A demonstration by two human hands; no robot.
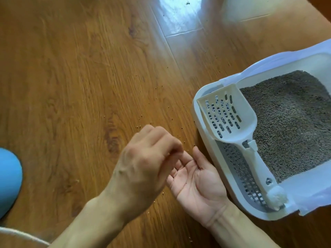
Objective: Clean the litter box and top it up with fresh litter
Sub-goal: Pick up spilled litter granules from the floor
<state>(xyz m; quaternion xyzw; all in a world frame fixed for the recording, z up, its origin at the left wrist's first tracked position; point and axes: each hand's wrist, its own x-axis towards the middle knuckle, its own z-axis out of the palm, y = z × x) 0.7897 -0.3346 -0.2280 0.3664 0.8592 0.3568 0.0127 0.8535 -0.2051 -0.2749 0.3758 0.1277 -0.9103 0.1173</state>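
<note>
**Hands meet beside the litter box**

The white plastic litter box [197,111], rounded at its corners and lined with a pale plastic sheet, sat on the glossy brown wooden floor [80,77]. Grey granular litter [290,119] filled the inside of the box. A white slotted plastic scoop [227,117] lay across the box's left edge, its perforated head over the rim and its handle running down over a grey perforated strip [236,167] set along that same edge. A small white fluffy wad [276,196] sat at the handle's end, touching it.

Just left of the box, the right hand [197,183] was held palm up, fingers relaxed and released, gripping nothing. The left hand [148,158] hovered over it, knuckles up, its fingertips bunched together and pointing down toward the right palm; whether they pinched anything could not be told.

Small scattered litter grains [141,115] dotted the floor left of the box. Far left of the box, a light blue rounded object [9,179] showed at the frame's edge.
</note>
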